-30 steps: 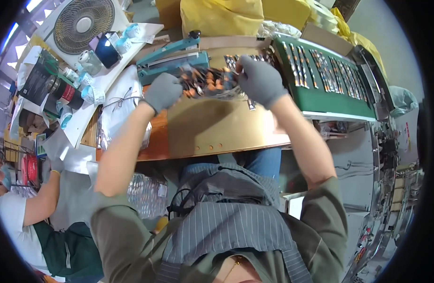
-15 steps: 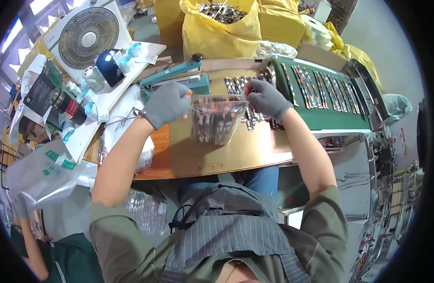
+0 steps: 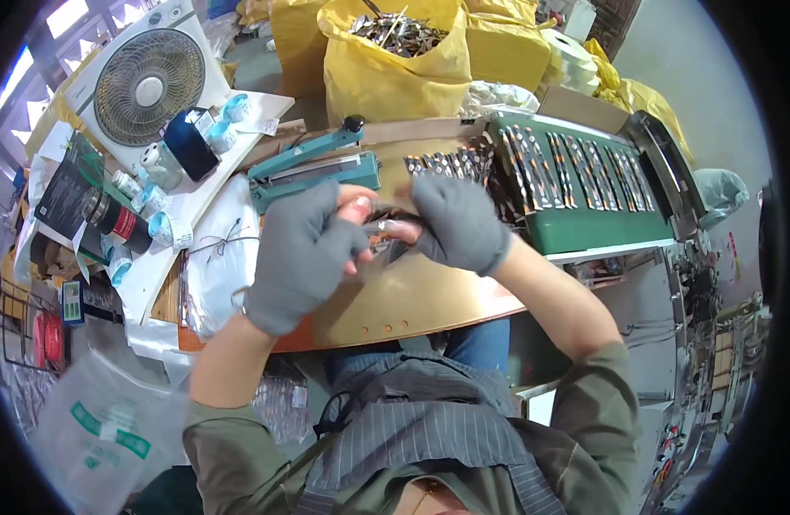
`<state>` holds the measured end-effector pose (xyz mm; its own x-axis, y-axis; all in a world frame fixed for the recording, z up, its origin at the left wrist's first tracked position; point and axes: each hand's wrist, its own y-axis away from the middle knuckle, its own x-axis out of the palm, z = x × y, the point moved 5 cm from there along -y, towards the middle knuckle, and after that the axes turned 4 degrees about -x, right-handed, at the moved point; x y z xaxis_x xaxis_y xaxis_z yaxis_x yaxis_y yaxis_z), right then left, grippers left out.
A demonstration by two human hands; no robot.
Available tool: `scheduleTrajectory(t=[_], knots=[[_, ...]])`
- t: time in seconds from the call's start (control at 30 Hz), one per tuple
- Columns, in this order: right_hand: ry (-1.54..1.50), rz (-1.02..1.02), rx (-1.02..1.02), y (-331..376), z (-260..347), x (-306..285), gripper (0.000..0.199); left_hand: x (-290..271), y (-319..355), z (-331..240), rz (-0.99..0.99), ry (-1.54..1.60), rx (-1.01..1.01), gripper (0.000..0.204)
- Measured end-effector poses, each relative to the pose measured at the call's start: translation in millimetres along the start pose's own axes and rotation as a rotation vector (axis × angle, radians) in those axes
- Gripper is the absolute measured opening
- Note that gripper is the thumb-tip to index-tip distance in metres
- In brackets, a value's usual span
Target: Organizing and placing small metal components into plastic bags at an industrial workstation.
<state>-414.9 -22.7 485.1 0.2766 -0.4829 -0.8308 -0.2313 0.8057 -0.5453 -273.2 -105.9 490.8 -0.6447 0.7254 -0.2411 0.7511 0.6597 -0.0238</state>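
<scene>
- Both hands wear grey fingerless gloves and meet close together above the middle of the table, a golden-brown curved top.
- The left hand is curled, its bare fingertips pinched on a small clear packet of little metal pieces.
- The right hand is bent over the same packet from the other side, its fingertips closed on it too, so the packet hangs between the two hands just above the table.
- How much is in the packet I cannot tell; the hands cover most of it.
- Just behind the hands lies a teal heat sealer, its arm raised at a slant.
- To the right of it stands a green tray with rows of the same small metal pieces, and a loose heap of them spills at its left edge.
- Left of the hands a crumpled clear plastic bag lies on the table.
- Further back, an open yellow sack is full of metal parts, and a white fan stands at the far left.
</scene>
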Motion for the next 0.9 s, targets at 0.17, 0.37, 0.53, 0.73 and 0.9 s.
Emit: scheduleTrajectory(t=[0.17, 0.37, 0.53, 0.73, 0.9], knots=[[-0.758, -0.218, 0.412, -11.9, -36.7, 21.0, 0.029, -26.9, -25.0, 19.8, -0.228, -0.375, 0.531, 0.037], [-0.086, -0.061, 0.502, -30.1, -139.3, 139.0, 0.035, -1.5, -68.3, 207.6, -0.015, 0.327, -0.335, 0.037], [0.187, -0.098, 0.584, -83.7, -179.6, 148.3, 0.033, -13.9, -91.5, 263.4, -0.159, 0.403, -0.449, 0.041], [-0.006, -0.138, 0.571, -136.1, -149.9, 155.0, 0.029, -59.3, -119.1, 280.6, -0.286, 0.653, -0.625, 0.047], [0.109, 0.063, 0.666, -90.9, -196.7, 227.6, 0.023, -68.6, -117.2, 285.8, -0.294, 0.423, -0.587, 0.048]])
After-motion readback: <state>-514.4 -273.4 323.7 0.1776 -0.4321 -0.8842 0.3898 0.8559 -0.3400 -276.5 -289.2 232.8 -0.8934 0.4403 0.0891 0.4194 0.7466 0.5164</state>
